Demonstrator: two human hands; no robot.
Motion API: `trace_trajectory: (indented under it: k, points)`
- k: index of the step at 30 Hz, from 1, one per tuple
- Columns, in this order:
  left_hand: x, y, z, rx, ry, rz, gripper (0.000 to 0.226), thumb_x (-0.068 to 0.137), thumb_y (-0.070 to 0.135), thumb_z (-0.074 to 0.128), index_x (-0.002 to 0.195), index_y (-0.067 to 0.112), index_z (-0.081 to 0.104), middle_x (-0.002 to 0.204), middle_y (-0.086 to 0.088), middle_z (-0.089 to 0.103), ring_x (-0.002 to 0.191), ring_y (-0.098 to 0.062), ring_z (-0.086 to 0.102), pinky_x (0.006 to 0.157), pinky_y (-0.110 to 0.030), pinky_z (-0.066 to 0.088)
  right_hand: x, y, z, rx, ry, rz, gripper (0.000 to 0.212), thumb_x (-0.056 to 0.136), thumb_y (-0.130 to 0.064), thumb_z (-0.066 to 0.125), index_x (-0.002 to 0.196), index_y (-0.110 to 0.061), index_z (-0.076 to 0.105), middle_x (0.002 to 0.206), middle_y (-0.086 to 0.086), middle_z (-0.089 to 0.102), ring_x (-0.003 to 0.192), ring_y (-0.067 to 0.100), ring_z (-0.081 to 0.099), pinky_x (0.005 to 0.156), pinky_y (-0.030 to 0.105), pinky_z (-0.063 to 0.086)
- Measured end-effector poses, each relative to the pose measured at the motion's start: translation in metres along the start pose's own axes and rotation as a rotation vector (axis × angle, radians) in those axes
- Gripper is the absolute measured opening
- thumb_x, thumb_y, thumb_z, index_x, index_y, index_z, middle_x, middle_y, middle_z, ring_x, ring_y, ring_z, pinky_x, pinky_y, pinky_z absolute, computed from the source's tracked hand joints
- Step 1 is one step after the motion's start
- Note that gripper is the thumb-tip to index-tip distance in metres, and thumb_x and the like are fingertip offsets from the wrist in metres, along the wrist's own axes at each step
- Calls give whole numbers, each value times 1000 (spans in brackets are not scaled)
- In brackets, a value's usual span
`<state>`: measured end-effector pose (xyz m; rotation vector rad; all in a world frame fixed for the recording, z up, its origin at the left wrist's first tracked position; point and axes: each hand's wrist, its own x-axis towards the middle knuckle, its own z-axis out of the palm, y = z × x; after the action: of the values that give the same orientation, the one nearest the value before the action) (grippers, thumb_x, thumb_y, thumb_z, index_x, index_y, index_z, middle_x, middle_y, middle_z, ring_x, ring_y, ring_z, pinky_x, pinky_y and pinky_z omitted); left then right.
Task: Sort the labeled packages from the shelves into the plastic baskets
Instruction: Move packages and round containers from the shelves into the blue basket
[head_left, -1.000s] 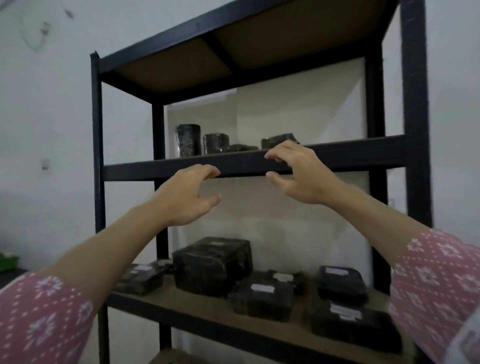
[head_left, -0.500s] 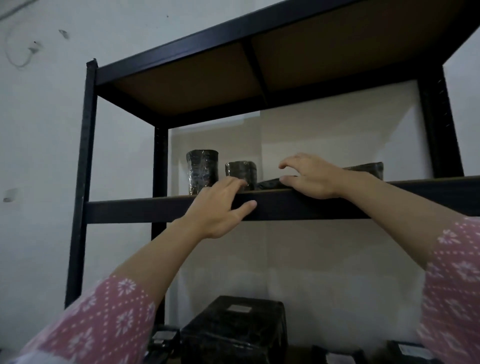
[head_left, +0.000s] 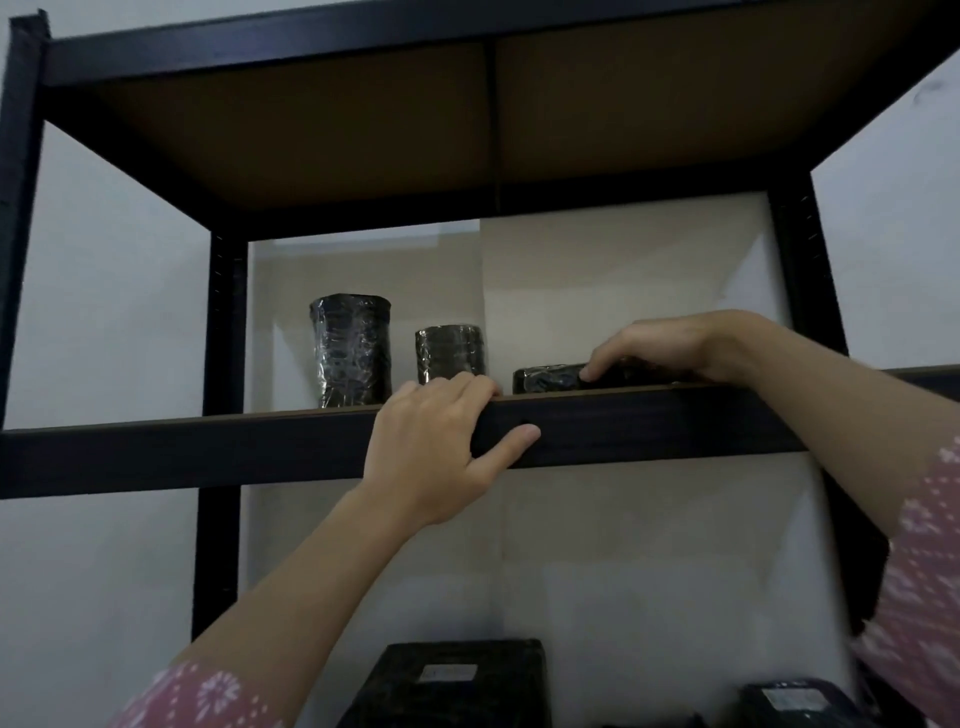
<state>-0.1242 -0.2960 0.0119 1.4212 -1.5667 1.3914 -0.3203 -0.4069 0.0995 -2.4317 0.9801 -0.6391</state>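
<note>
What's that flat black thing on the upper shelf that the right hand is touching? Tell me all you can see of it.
The flat package is a low, dark bundle wrapped in shiny, crinkled black plastic. It lies flat on the upper shelf, near the front edge, right of two upright wrapped cylinders. The right hand rests on it, fingertips on its top. No label shows from here.

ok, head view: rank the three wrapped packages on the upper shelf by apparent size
1. tall cylinder package
2. short cylinder package
3. flat package, unsure: the right hand covers most of it.
</note>
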Motion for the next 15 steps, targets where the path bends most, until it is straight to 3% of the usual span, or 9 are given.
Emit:
trace_trajectory:
  k: [3,6,10,13,15]
  points:
    - [-1,0,2,-2,43,2,51,86,62,33,90,20,61,77,8,63,66,-15,57,65,-28,38,1,-12,6,78,-25,78,40,79,-56,60,93,-20,69,108,11,66,96,27,63,84,36,47]
    - [-2,0,2,-1,48,-3,51,86,63,33,90,20,61,77,7,63,67,-15,58,65,-27,36,3,-23,16,92,113,101,34,79,-52,65,85,-19,62,100,9,62,91,25,60,79,33,47]
    - [-2,2,1,-16,42,-8,53,86,63,31,93,20,61,80,7,63,70,-15,57,67,-26,33,-1,-24,18,407,306,-31,50,58,-19,86,96,-7,57,97,12,64,93,29,62,83,42,53]
    - [-3,4,1,-29,68,-27,52,85,62,33,91,19,62,79,6,63,69,-15,57,68,-26,32,-13,-18,19,605,355,-269,37,61,7,78,85,-11,55,88,9,67,91,28,65,84,41,54]
    - [-3,5,1,-37,78,-26,51,85,62,35,91,19,62,78,6,63,69,-15,58,68,-26,33,-20,-12,20,628,313,-354,45,65,10,75,100,-12,56,98,10,68,98,27,66,80,37,55]
